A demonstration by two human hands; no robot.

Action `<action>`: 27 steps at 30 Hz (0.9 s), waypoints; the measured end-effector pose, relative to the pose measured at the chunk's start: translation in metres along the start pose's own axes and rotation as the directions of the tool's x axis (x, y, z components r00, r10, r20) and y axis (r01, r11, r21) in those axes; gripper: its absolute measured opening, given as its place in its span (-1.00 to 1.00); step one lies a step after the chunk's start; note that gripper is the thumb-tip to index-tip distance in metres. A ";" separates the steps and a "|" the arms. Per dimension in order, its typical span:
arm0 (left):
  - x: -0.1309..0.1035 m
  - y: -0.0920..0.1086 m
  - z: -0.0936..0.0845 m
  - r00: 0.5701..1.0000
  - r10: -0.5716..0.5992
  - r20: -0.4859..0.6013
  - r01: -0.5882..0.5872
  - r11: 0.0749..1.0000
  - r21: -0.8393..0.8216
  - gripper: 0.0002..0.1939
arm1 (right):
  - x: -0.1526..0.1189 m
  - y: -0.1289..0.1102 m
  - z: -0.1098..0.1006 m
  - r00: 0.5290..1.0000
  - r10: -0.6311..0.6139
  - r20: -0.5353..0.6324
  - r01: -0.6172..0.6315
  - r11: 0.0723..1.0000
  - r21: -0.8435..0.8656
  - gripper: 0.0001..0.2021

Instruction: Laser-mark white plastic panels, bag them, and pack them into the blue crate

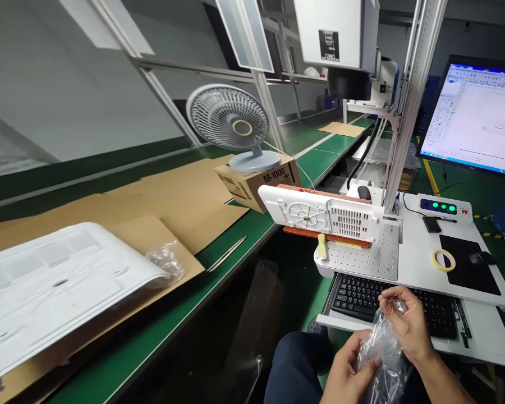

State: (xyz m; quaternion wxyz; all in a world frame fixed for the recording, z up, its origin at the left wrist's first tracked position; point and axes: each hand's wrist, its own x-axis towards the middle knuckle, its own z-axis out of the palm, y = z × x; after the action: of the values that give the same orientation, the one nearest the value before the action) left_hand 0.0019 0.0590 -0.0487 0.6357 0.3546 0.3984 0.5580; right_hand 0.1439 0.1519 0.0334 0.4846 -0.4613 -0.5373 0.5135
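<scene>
A clear plastic bag (388, 350) hangs crumpled between my two hands, over my lap and in front of the keyboard. My left hand (350, 367) grips its side, thumb pressed against the film. Higher up, my right hand (406, 320) pinches the bag's top edge between thumb and fingers. Whether anything lies inside the bag I cannot tell. Beyond the hands, a white plastic part (320, 216) with a vent grille and a round pattern stands on edge in an orange-brown holder (349, 242) on the perforated metal plate (379, 264).
A black keyboard (357, 297) sits on a pulled-out tray. Left, a large white panel (67, 280) lies on cardboard over the green conveyor (231, 258). A fan (229, 120) stands on a carton (252, 188). Right are a yellow tape roll (436, 264), a mouse (482, 258) and a monitor (475, 118).
</scene>
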 end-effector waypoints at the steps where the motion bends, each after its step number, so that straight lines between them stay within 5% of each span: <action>1: -0.002 0.010 -0.005 1.000 0.001 -0.032 -0.001 1.000 0.016 -0.55 | -0.004 0.001 -0.004 1.000 0.008 -0.024 -0.008 1.000 -0.008 -0.58; 5: -0.008 0.040 -0.025 0.993 0.050 -0.105 -0.037 0.992 0.122 -0.59 | -0.029 0.007 -0.016 0.996 0.069 -0.060 -0.076 0.991 -0.109 -0.51; 8: -0.013 0.042 -0.039 0.973 0.095 -0.212 -0.062 0.986 0.155 -0.53 | -0.053 0.014 -0.014 0.994 0.086 -0.072 -0.096 0.984 -0.151 -0.43; 13: -0.028 0.028 -0.063 0.858 0.215 -0.467 -0.098 0.960 0.261 -0.47 | -0.079 0.025 0.009 0.987 0.127 -0.093 -0.142 0.976 -0.168 -0.29; 17: -0.040 0.029 -0.071 0.783 0.329 -0.528 -0.153 0.925 0.349 -0.49 | -0.089 0.022 0.034 0.964 0.215 0.159 -0.192 0.970 -0.152 -0.38; 19: -0.045 0.030 -0.070 0.813 0.355 -0.461 -0.178 0.906 0.383 -0.54 | -0.093 0.021 0.044 0.925 0.209 0.319 -0.202 0.978 -0.054 -0.42; 22: -0.050 0.026 -0.065 0.922 0.330 -0.202 -0.220 0.877 0.427 -0.63 | -0.099 0.026 0.052 0.902 0.144 0.407 -0.225 0.961 0.160 -0.35; 24: -0.050 0.018 -0.061 0.954 0.300 -0.015 -0.262 0.855 0.448 -0.66 | -0.101 0.031 0.052 0.918 0.172 0.357 -0.264 0.938 0.227 -0.31; 27: -0.046 0.011 -0.050 0.968 0.223 0.118 -0.252 0.850 0.463 -0.63 | -0.100 0.039 0.044 0.946 0.271 0.176 -0.301 0.937 0.177 -0.33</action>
State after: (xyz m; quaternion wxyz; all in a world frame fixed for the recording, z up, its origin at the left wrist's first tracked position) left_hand -0.0503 0.0154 -0.0556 0.4674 0.5624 0.4564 0.5069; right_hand 0.1106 0.0496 -0.0101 0.4073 -0.4434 -0.4444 0.6633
